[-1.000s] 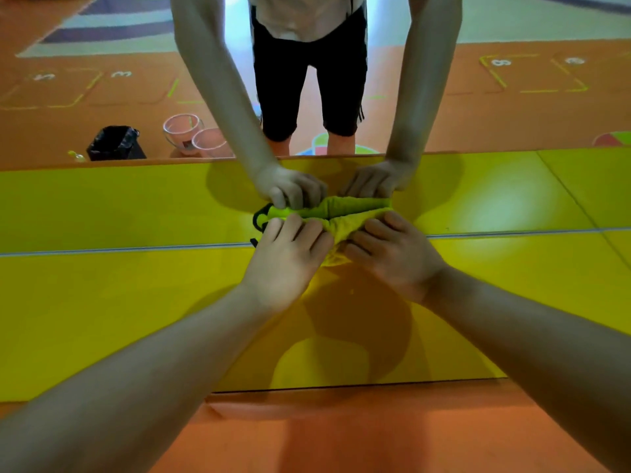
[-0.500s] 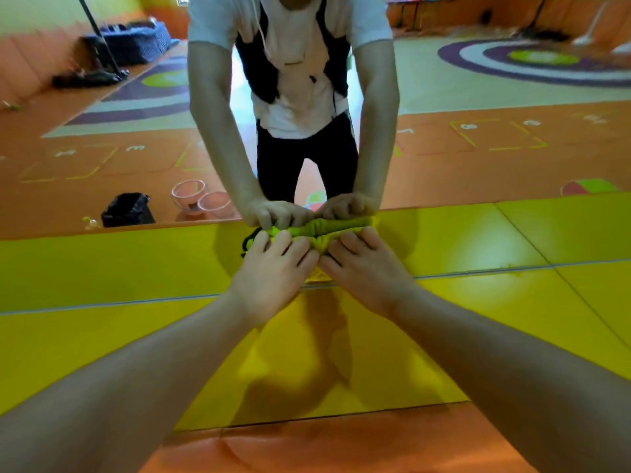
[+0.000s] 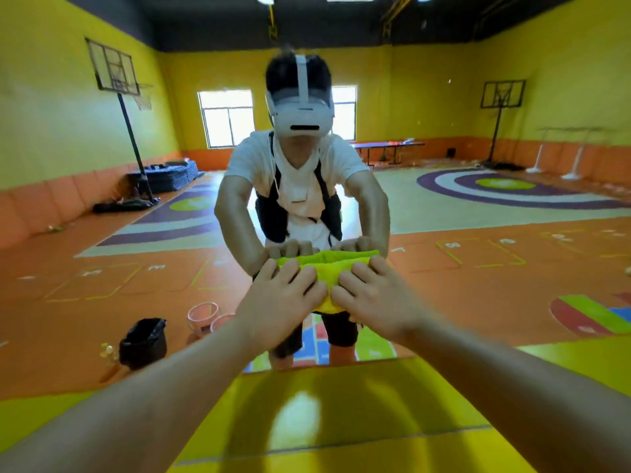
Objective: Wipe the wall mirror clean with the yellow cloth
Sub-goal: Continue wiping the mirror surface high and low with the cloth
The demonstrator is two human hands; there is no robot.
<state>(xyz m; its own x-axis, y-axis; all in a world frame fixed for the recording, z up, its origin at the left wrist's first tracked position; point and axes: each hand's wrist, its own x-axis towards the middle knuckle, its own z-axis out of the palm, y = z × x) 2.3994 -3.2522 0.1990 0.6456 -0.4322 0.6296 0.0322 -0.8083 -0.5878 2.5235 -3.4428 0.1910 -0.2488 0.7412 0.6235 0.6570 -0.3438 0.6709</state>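
The wall mirror (image 3: 478,97) fills most of the head view and reflects a gym hall and a person wearing a headset. A bunched yellow cloth (image 3: 326,269) is pressed flat against the glass at the centre. My left hand (image 3: 283,295) lies on the cloth's left half and my right hand (image 3: 370,295) on its right half, fingers spread over it, pinning it to the mirror. The reflected hands meet mine along the cloth's upper edge. Most of the cloth is hidden under my palms.
Below the glass is a yellow padded wall panel (image 3: 341,421). The reflection shows a black bin bag (image 3: 143,339) and two clear bowls (image 3: 203,315) on the orange floor at the left, plus basketball hoops and a table further back.
Both hands have slid the cloth upward along the mirror, away from its bottom edge at the yellow padding. My view has tilted up, so the reflected person and hall now show.
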